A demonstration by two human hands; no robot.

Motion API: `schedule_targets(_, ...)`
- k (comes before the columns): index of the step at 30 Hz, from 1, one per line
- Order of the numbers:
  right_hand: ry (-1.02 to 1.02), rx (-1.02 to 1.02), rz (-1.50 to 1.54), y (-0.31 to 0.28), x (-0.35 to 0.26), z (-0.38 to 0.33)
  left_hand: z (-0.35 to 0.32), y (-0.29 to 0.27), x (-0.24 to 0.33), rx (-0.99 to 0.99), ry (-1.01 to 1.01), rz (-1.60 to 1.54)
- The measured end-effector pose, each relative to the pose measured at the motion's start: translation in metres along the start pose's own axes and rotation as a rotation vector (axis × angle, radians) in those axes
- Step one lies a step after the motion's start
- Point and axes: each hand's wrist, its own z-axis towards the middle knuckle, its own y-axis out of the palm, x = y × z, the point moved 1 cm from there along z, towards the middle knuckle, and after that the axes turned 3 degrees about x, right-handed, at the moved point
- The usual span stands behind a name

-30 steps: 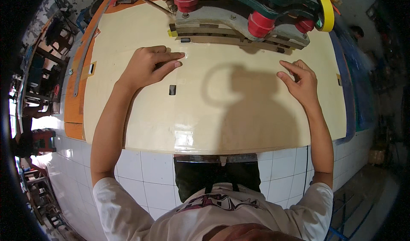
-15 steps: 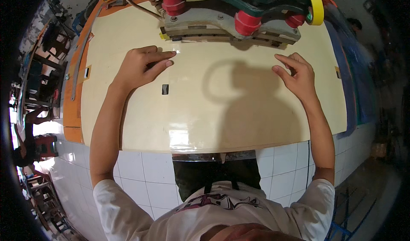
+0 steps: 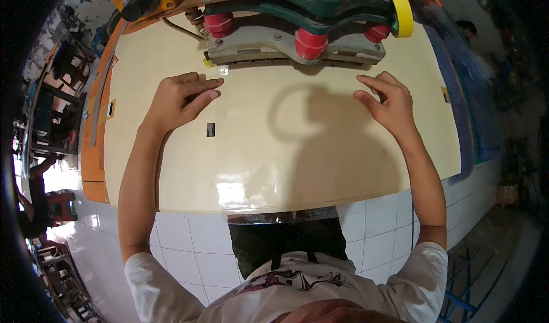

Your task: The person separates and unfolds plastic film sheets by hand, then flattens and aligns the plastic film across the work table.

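My left hand [image 3: 186, 98] hovers at or rests on the cream sheet [image 3: 189, 177], left of a pressing machine's long grey bar [image 3: 274, 55]. Its index finger and thumb point right, slightly apart, the other fingers curled, nothing between them. Across the sheet, my right hand [image 3: 392, 101] mirrors this pose below the bar's right end, thumb and index finger apart and empty. Whether either hand touches the surface I cannot tell. Red round caps [image 3: 311, 42] sit along the bar, under a dark green machine head [image 3: 269, 5]. A small black patch [image 3: 210, 129] lies right of my left wrist.
A yellow control box with a black knob [image 3: 140, 4] stands at the far left, and a yellow ring [image 3: 404, 8] hangs at the machine's right. An orange board edge [image 3: 93, 157] and metal strip [image 3: 100, 94] line the left. Blue sheeting [image 3: 452, 94] borders the right.
The view has shifted, so more of the machine shows at the top. A dark patch beneath the bar's left end is now hidden. Both hands keep nearly the same pose.
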Motion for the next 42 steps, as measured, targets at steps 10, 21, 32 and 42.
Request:
schedule_targets(10,-0.012,-0.008,-0.016,-0.008,0.004,-0.004,-0.001,0.005,-0.002,0.065,0.096,0.0)
schedule_targets(21,-0.031,0.008,-0.03,-0.006,0.006,-0.003,-0.004,0.006,-0.006,0.155,0.234,0.112)
schedule_targets(32,-0.013,-0.019,-0.048,-0.004,-0.003,-0.006,-0.011,0.01,-0.015,0.175,0.254,0.075)
schedule_targets(42,0.0,0.022,0.019,-0.002,-0.007,-0.006,-0.008,0.01,-0.015,0.172,0.266,0.072)
